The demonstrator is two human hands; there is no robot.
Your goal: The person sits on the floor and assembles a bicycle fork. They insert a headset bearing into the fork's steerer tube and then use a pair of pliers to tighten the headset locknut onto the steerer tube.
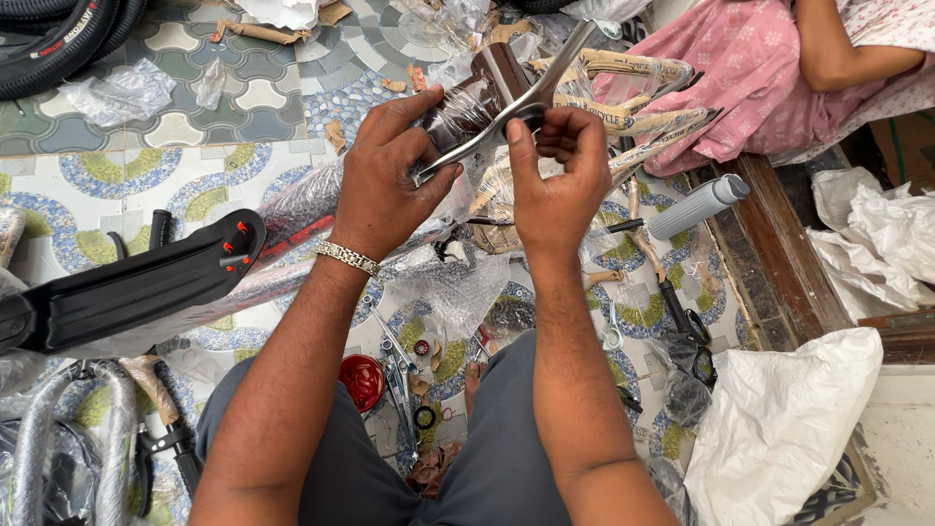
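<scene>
Lap: grey trousers [487,468] are being worn by the seated person, whose knees are filling the bottom of the view.
Floor by the knees: a small round red container [362,380] and a pair of metal pliers [397,375] are lying on the patterned blue, green and white tile floor [117,180], amid crumpled clear bubble wrap [458,297].
Left side: a long black plastic bicycle mudguard with red clips [136,287] is lying across the tiles, just beside the left forearm.
Left hand: the left hand [385,180], a silver chain bracelet [348,257] on its wrist, is being closed around the brown metal bicycle part wrapped in clear plastic film [477,93]; the fingers are curled on top and the thumb is being pressed under it.
Right hand: the right hand [555,180] is being held just beside the left; its thumb and bent fingers are pinching narrowly at the point where a flat silver metal bar [541,83] is meeting the wrapped part.
Held thing: the wrapped part is being held up above the floor, between both hands.
Right of the hands: a grey ribbed rubber handlebar grip [696,206] is lying near a dark wooden edge.
Far side: black bicycle tyres [58,44] are lying at the top left; another person in pink cloth [740,68] is sitting at the top right.
</scene>
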